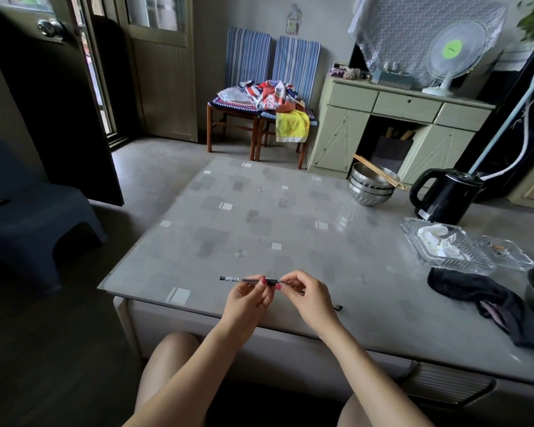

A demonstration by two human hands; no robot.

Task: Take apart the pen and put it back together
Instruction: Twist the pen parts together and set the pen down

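A slim clear pen (235,279) with a black end and a printed label is held level just above the near edge of the grey table (259,223). My left hand (247,298) pinches its barrel near the middle. My right hand (305,292) pinches the black grip end from the right; the tip is hidden by my fingers. A small black piece, perhaps the pen's cap (339,307), lies on the table to the right of my right hand.
On the right of the table are a dark cloth (481,298), glass dishes (444,246) with white tissue, a black kettle (446,195) and stacked steel bowls (371,188) with chopsticks. A dark plastic stool (28,217) stands at left. Two chairs and a cabinet are behind.
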